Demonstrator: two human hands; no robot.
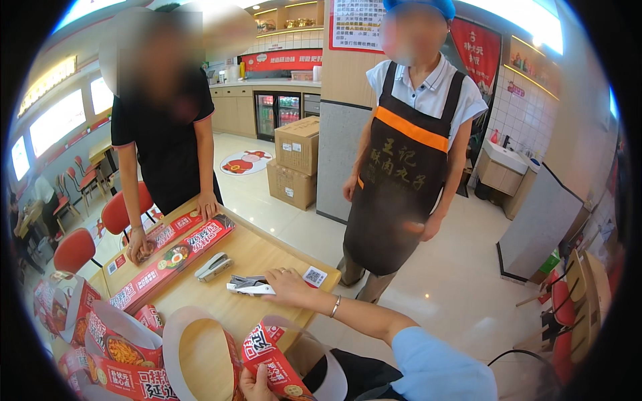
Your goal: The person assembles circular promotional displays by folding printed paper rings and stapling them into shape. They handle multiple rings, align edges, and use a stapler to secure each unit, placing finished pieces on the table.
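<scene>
At the lower edge, my left hand pinches a red printed paper band, which curls into a loop with a white inner side. My right hand, with a bracelet at the wrist, reaches across the table and closes over the near end of a white and dark stapler; its palm side is hidden. A second, grey-white stapler lies just beyond. Left of my left hand, several more red paper bands stand curled into rings on the table.
Flat red printed strips lie along the table's far left side, under the hands of a person in black. Another person in an apron stands beyond the right edge. Red chairs are left; cardboard boxes sit behind.
</scene>
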